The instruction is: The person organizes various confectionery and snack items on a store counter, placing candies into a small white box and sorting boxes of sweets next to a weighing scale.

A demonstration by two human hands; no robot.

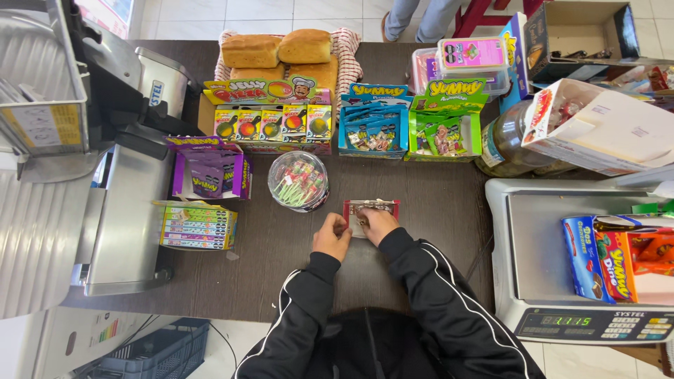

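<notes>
A small dark red packet with a shiny clear front [370, 207] lies on the dark brown counter [435, 210], just in front of me. My left hand [331, 236] touches its left edge with curled fingers. My right hand [378, 223] rests on its lower right part, fingers pinched on it. Both arms wear black sleeves with white stripes. A round clear tub of wrapped sweets [298, 180] stands just left of the packet.
Display boxes of sweets line the back: purple [210, 172], orange-yellow [270, 116], blue [372, 123], green [446, 123]. Bread loaves [277, 50] sit behind them. A metal slicer [84, 140] is at left, a scale [554, 267] with snack boxes at right. A person's legs [421, 17] stand beyond the counter.
</notes>
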